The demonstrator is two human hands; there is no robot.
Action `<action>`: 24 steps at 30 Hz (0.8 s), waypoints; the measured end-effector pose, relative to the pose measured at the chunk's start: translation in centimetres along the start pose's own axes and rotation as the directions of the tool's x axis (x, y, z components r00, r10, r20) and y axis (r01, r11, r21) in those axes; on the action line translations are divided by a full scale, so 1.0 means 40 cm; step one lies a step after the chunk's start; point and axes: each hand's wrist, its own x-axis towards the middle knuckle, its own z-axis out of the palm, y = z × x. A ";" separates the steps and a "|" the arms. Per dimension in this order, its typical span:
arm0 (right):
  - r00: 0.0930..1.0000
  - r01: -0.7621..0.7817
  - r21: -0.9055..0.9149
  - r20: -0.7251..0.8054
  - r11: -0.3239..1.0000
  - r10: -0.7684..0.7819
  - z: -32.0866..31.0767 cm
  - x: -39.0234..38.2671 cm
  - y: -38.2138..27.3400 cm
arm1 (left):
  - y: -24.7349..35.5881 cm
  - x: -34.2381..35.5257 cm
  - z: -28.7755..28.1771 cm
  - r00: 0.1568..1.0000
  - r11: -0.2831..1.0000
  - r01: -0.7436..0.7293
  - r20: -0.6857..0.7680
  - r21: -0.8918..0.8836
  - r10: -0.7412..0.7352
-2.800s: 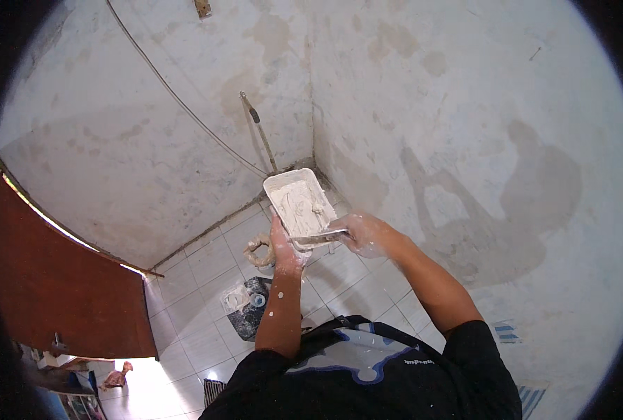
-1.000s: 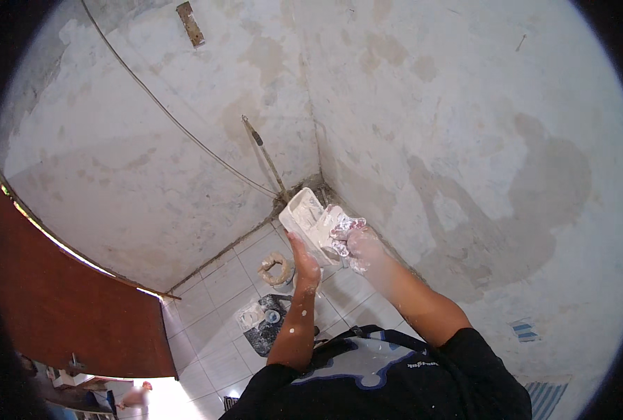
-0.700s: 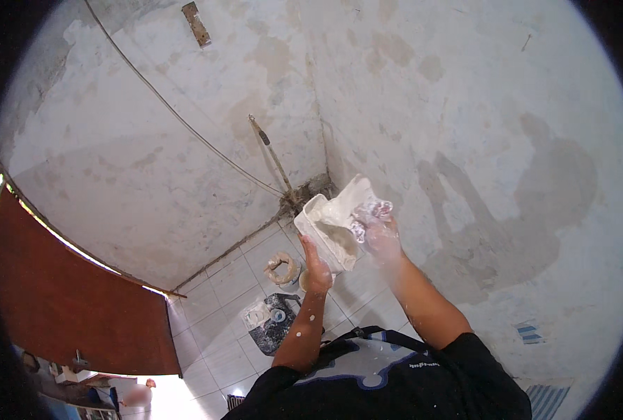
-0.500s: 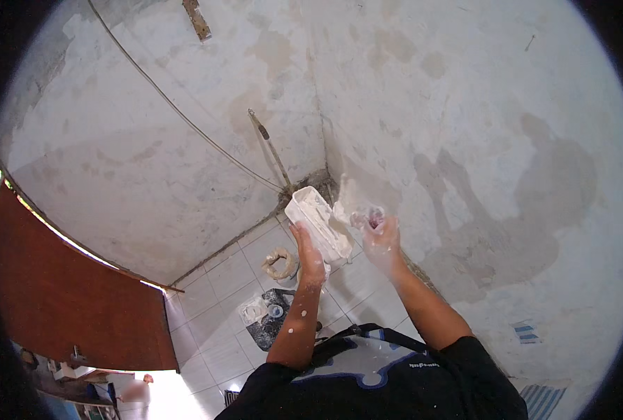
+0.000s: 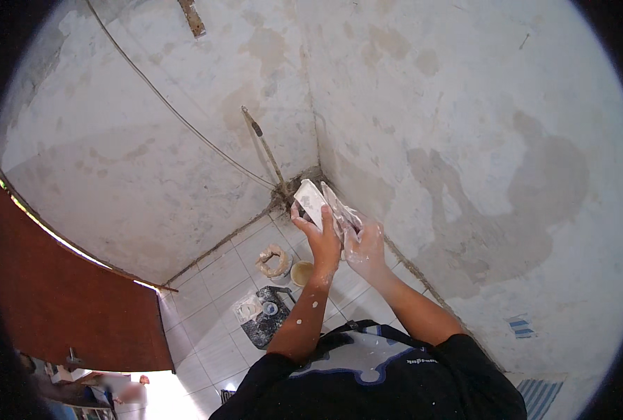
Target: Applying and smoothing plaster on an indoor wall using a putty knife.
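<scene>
My left hand (image 5: pixel 323 243) grips the white putty tray (image 5: pixel 310 198), tilted, while my right hand (image 5: pixel 366 248) clasps a putty-smeared scraper (image 5: pixel 336 204) beside it; below on the tiled floor (image 5: pixel 222 281) stand a splattered black stool (image 5: pixel 263 330) and a beige tub (image 5: pixel 301 274), and farther off a pole (image 5: pixel 268 152) leans against the wall (image 5: pixel 171 182)

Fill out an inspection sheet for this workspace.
Surface: white square floor tiles.
Things in hand: white rectangular tray, tilted; flat white-smeared blade close beside it, contact unclear.
Clutter: black flat-topped object with white spatter; beige crumpled bag rim, ring-shaped; round cream tub beside it.
Left hand: grips the tray.
Right hand: grips the blade, handle hidden.
Cables: thin grey cable or hose, along left wall to corner.
Surroundings: patchy white walls; flat reddish-brown door.
</scene>
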 end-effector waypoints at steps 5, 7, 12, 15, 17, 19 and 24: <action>0.993 0.043 -0.037 -0.109 0.998 -0.047 0.012 -0.015 0.019 | -0.011 0.033 0.007 0.994 0.997 -0.067 -0.082 0.043 0.071; 0.972 0.190 0.135 -0.169 0.972 -0.166 0.022 -0.016 0.038 | -0.012 0.046 0.007 0.992 0.998 -0.061 -0.106 0.026 0.064; 0.943 0.319 -0.101 -0.063 0.942 -0.326 0.020 -0.020 0.081 | -0.049 0.082 -0.015 0.974 1.000 0.018 -0.224 -0.007 -0.020; 0.938 0.343 -0.125 -0.007 0.931 -0.346 0.028 -0.029 0.066 | -0.079 0.092 -0.025 0.967 0.997 0.004 -0.253 -0.071 -0.021; 0.917 0.391 -0.135 -0.021 0.910 -0.398 0.024 -0.028 0.063 | -0.062 0.103 -0.015 0.962 0.991 0.040 -0.264 -0.127 -0.073; 0.915 0.400 -0.211 0.147 0.892 -0.376 0.011 -0.025 0.073 | -0.041 0.107 -0.012 0.954 0.981 0.074 -0.274 -0.182 -0.122; 0.974 0.199 0.077 0.096 0.977 -0.206 -0.016 -0.008 0.067 | -0.090 0.127 -0.062 0.938 0.952 0.118 -0.283 -0.283 -0.200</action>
